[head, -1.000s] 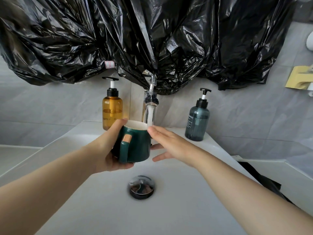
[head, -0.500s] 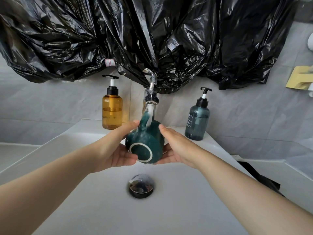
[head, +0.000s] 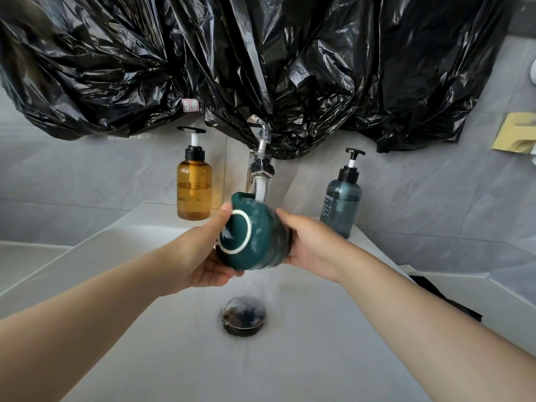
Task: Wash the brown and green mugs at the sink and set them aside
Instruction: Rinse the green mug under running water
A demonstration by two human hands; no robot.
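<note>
A second ago the dark green glazed ceramic mug [head: 252,236] stands upright in the left hand [head: 200,256], mouth up under the stream. Now it lies tipped on its side with its white-ringed base turned toward the camera, and the right hand [head: 307,242] has come round to take the far end. The water from the chrome tap [head: 260,166] now strikes the outer wall instead of the inside. I judge the inner rinse done and the outside under way, so this mug is near ready to set aside. No brown mug is in view.

The mug hangs over the white ceramic sink [head: 116,256], at 12 o'clock from the round metal drain [head: 243,314], directly under the spout. The left hand cups the base end, thumb on top and fingers curled beneath. The right hand wraps the mouth end, thumb over the top, its other fingers hidden behind the mug. The glaze looks wet and streaked, the wall blurred by running water. Its handle points to 12 o'clock beside the stream.
</note>
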